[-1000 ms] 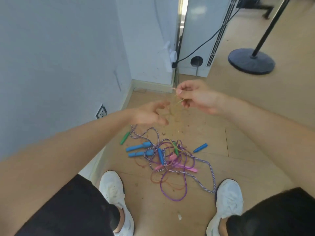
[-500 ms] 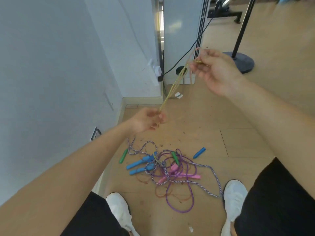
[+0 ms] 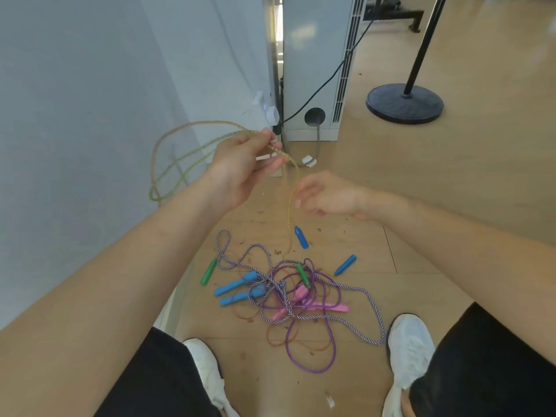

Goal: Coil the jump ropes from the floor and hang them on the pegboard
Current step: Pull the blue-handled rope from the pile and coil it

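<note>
My left hand [image 3: 240,167] is raised in front of the wall and grips several loose loops of a thin yellow-green jump rope [image 3: 168,173]. The loops hang out to its left. One strand drops from that hand toward the floor, and my right hand [image 3: 325,197] has its curled fingertips on it. Below lies a tangled pile of ropes [image 3: 288,299]: a purple-white braided one, a purple one and a thin orange one, with blue, pink and green handles. A blue handle [image 3: 301,237] lies near the strand's lower end. No pegboard is in view.
A white wall runs along the left. A white floor unit [image 3: 313,70] with a black cable stands in the corner, and a black round stand base [image 3: 404,103] is at the right. My white shoes [image 3: 410,350] flank the pile on the wooden floor.
My left hand has risen and now holds gathered loops of the yellow-green rope. My right hand has come down from high up to the hanging strand below the left hand.
</note>
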Demonstrator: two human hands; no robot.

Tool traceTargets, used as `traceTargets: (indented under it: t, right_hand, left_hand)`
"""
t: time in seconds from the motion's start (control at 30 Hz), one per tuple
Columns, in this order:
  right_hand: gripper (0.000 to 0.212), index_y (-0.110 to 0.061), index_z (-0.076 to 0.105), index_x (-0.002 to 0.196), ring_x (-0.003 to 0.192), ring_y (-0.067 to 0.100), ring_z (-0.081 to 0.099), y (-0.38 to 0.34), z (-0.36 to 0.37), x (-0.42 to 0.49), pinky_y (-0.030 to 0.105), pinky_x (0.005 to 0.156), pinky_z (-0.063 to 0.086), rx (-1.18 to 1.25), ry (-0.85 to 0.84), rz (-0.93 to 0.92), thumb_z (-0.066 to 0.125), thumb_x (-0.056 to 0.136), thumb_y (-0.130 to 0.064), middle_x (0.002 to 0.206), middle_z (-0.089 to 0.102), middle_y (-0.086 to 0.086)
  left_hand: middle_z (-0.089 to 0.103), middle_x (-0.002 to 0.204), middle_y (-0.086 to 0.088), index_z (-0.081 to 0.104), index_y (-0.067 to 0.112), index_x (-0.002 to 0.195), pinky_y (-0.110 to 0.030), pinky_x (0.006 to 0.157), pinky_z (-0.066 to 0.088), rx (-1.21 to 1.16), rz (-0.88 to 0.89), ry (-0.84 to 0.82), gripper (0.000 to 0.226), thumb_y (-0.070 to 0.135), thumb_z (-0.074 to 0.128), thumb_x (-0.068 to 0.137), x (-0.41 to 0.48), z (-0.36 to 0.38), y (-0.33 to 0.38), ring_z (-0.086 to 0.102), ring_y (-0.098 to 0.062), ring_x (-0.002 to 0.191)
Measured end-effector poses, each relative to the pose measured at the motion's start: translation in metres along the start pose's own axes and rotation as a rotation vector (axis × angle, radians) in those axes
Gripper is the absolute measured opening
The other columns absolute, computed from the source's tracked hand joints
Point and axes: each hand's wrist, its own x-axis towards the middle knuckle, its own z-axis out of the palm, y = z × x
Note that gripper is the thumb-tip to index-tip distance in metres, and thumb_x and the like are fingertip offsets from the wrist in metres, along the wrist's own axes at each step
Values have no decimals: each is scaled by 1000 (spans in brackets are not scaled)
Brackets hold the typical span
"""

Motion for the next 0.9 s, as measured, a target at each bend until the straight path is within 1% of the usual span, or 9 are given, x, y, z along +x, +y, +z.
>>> traceTargets:
  t: [0.17, 0.3, 0.4, 0.53, 0.67, 0.7, 0.77, 0.83, 0.9]
  right_hand:
    - [33, -10, 62, 124, 103, 15, 63, 8, 25, 18, 26, 83, 51, -1, -79, -30, 62, 91, -4, 117, 68, 5]
    - [38, -12, 71, 102, 87, 10, 61, 14, 26, 28, 13, 65, 44, 31, 200, -61, 47, 87, 13, 92, 68, -3]
    - [25, -14, 65, 106, 85, 11, 61, 16, 24, 34, 18, 68, 44, 45, 334, -105, 66, 86, 0, 100, 64, 0]
    - [63, -22, 51, 137, 111, 16, 61, 5, 31, 34, 27, 92, 49, 87, 73, -155, 79, 82, -10, 136, 56, -2]
    - [90, -24, 32, 153, 133, 15, 46, 3, 49, 41, 35, 110, 36, 101, -201, -108, 83, 79, -13, 149, 45, -7]
    - [88, -22, 36, 152, 132, 14, 48, 6, 54, 45, 34, 111, 35, 113, -251, -106, 83, 78, -13, 146, 50, -5]
    - [60, -16, 55, 136, 113, 10, 61, 9, 62, 49, 31, 105, 42, 124, -294, -113, 80, 82, -10, 120, 67, -4]
    - [30, -18, 67, 112, 93, 13, 64, 10, 65, 49, 30, 95, 49, 110, -300, -120, 75, 86, -6, 99, 69, 0]
    - [18, -18, 69, 100, 85, 19, 61, 13, 63, 48, 34, 85, 52, 96, -313, -119, 73, 87, -5, 91, 65, 7]
  left_hand:
    - [70, 84, -4, 65, 9, 92, -21, 65, 58, -194, -29, 22, 16, 21, 59, 100, -2, 0, 16, 72, -20, 71]
    - [65, 75, 8, 67, 18, 101, -15, 54, 47, -116, 2, -1, 19, 33, 54, 103, -1, -9, 29, 57, -6, 57]
    - [60, 72, 10, 67, 18, 108, -16, 52, 42, -84, 25, -71, 22, 33, 51, 104, -3, -13, 34, 47, -5, 55]
    - [53, 73, 10, 67, 17, 109, -17, 53, 35, -47, 22, -155, 25, 33, 48, 105, -2, -19, 38, 39, -5, 52]
    - [49, 73, 11, 67, 18, 110, -17, 54, 28, -49, -32, -214, 28, 34, 45, 106, -1, -27, 40, 33, -3, 51]
    - [49, 73, 12, 68, 19, 109, -17, 55, 27, -55, -47, -225, 28, 35, 45, 106, -1, -29, 41, 32, -3, 51]
    - [49, 72, 12, 68, 19, 109, -16, 54, 27, -59, -59, -227, 29, 35, 44, 106, 1, -34, 42, 32, -3, 51]
    - [50, 71, 13, 67, 19, 110, -16, 53, 27, -58, -57, -200, 29, 35, 44, 106, 4, -42, 43, 32, -2, 50]
    - [50, 70, 13, 67, 19, 112, -16, 51, 28, -44, -51, -158, 28, 35, 45, 106, 8, -52, 44, 33, -2, 49]
